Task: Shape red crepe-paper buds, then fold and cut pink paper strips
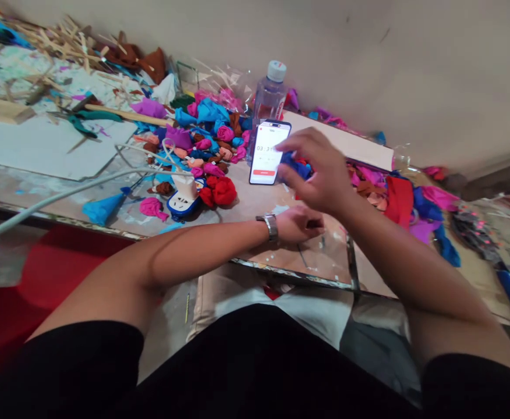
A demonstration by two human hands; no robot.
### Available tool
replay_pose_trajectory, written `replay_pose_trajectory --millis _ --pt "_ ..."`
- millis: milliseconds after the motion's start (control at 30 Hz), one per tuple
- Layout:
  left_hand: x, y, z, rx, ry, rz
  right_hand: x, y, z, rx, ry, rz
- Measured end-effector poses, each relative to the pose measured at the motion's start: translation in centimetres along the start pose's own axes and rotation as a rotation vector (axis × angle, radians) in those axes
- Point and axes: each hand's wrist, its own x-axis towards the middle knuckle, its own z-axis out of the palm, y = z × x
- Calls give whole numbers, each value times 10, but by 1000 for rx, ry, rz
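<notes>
The right hand (320, 174) hovers with fingers loosely spread, holding nothing, over a crumpled blue paper piece (297, 167) on the counter (255, 203), just beside the lit white-screened smartphone (269, 152) propped against a clear plastic water bottle (269, 96). The left hand (298, 224) rests curled below; I cannot tell its grip.

A plain beige wall (412, 70) runs behind the work surface, unmarked but for a few faint scuffs. Against it stands a low table (255, 201) with a worn, paint-flecked top and a chipped edge, tilted across the view. A pale board (41, 145) lies flat on its far left part, and a long white strip (346, 145) rests along the wall's foot. Below the table edge a red surface (41, 273) shows at left. The light is soft and even.
</notes>
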Motion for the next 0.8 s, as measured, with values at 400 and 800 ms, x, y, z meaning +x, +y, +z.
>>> replay_pose_trajectory --millis 400,800 --pt "4 -3 -4 113 -97 34 -150 125 -114 -549 86 524" --pt "2 -2 -4 134 -77 27 -135 173 -74 -513 -138 505"
